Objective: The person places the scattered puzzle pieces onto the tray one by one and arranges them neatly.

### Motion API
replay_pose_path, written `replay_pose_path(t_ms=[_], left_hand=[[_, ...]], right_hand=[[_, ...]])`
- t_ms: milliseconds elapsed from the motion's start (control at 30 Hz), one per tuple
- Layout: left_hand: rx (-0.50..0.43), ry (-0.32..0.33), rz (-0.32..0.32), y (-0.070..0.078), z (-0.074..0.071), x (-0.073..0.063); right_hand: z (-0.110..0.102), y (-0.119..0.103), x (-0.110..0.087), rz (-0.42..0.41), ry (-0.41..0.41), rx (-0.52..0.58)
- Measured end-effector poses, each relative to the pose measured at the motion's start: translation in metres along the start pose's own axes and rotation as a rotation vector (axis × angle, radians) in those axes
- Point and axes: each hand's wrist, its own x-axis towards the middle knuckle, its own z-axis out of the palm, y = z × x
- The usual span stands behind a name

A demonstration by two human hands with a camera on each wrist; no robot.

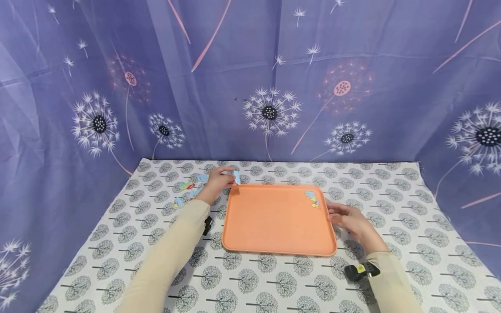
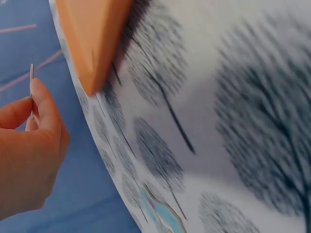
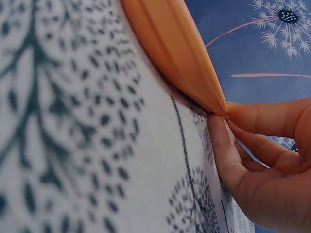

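Observation:
Between thumb and fingers, my left hand [image 1: 217, 182] pinches a flat light-blue puzzle piece [image 1: 237, 176] just beyond the tray's far left corner. The left wrist view shows that piece edge-on as a thin strip. An orange rectangular tray [image 1: 278, 221] lies on the table in front of me. My right hand [image 1: 355, 222] grips the tray's right rim, with thumb and finger meeting at its edge in the right wrist view. Joined blue and yellow puzzle pieces [image 1: 312, 199] lie in the tray's far right corner.
Left of the tray, several loose puzzle pieces [image 1: 187, 186] are scattered on the tree-print tablecloth [image 1: 246, 280]. A purple dandelion-print curtain [image 1: 219, 108] stands behind the table's far edge. Black straps with small devices sit at both wrists, one being the right wrist device [image 1: 361, 271].

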Motion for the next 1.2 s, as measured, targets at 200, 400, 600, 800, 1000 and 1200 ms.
replay_pose_path(t_ms=[200, 400, 600, 800, 1000, 1200], left_hand=[[0.008, -0.023, -0.005, 0.005, 0.027, 0.0], [-0.001, -0.041, 0.016, 0.008, 0.057, 0.001], [0.016, -0.07, 0.027, 0.002, 0.085, 0.006], [0.026, -0.101, 0.019, 0.006, 0.115, -0.005], [0.005, -0.108, 0.003, 0.006, 0.143, -0.015], [0.021, -0.095, -0.007, 0.0, 0.162, -0.017]], right_hand=[[-0.001, 0.002, 0.0, -0.009, -0.006, -0.005], [-0.001, 0.003, 0.002, -0.013, -0.008, 0.014], [-0.001, 0.004, 0.004, -0.016, -0.009, 0.009], [-0.001, 0.004, 0.002, -0.007, -0.004, 0.01], [0.0, 0.003, 0.001, -0.006, -0.003, 0.026], [-0.001, 0.002, 0.001, -0.01, -0.004, 0.024]])
